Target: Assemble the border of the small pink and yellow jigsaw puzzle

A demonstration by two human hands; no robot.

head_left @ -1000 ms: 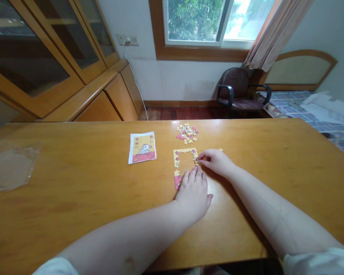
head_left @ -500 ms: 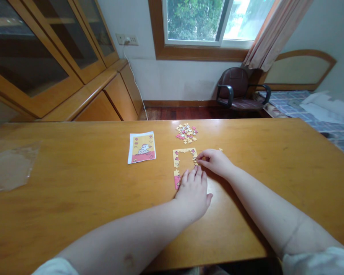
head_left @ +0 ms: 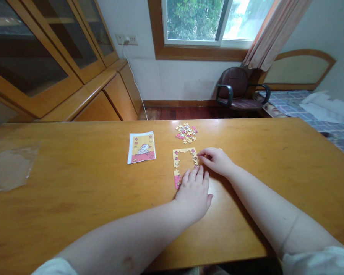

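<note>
At the far left of the orange-brown wooden bench (head_left: 74,183) lies a crumpled clear plastic bag (head_left: 8,166), well apart from all other things. Nearer the middle there is a small rectangular picture card (head_left: 142,147) with a white border, which shows a white cartoon animal on a yellow and pink ground. I can read no writing or brand on it.

Just beside the card, to its right, is the partly joined yellow and pink cardboard puzzle frame (head_left: 184,158). Its top, its two sides and a part of the lower left are assembled, and the middle is bare. The left hand (head_left: 194,193) lies flat and open with stretched fingers on the lower end of this frame, and it grips nothing. Behind the frame sits a small heap of loose yellow and pink puzzle pieces (head_left: 186,132).

The right hand (head_left: 216,160) touches the right side of the frame with its fingertips drawn together. I cannot tell if a piece is between them.

The frame looks very light, thin and easy to break apart, so I judge it is better pressed flat than lifted. A single piece is best pinched at its edges.
</note>
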